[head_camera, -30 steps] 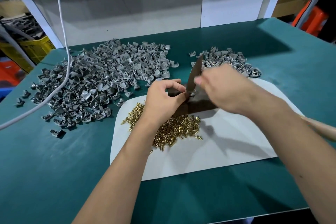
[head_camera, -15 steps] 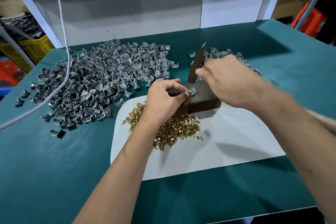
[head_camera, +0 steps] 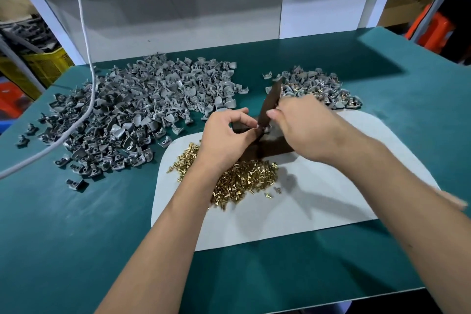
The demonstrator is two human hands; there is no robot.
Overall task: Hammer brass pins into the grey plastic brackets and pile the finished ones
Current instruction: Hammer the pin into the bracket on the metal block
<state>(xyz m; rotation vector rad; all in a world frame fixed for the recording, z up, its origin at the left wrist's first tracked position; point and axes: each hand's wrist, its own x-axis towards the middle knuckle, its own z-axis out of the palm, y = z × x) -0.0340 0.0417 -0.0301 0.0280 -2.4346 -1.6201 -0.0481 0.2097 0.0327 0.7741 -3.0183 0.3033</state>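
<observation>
My left hand (head_camera: 228, 132) pinches a small grey bracket on top of a dark metal block (head_camera: 275, 146); the bracket itself is almost hidden by the fingers. My right hand (head_camera: 303, 125) grips a dark hammer (head_camera: 271, 102), whose head is down at the bracket. A wooden handle end (head_camera: 456, 200) sticks out past my right forearm. Loose brass pins (head_camera: 244, 178) lie in a heap under my left wrist. A large pile of grey brackets (head_camera: 142, 112) covers the left of the table. A smaller pile of brackets with brass pins (head_camera: 321, 89) sits behind my right hand.
A pale grey mat (head_camera: 318, 206) under the block and pins lies on the green table (head_camera: 76, 237). A white cable (head_camera: 84, 41) hangs down across the left pile. A yellow crate (head_camera: 43, 64) stands off the table's left, orange items at the far right.
The hammer rose half a second ago and has come back down onto the bracket. My left hand has stayed at the block.
</observation>
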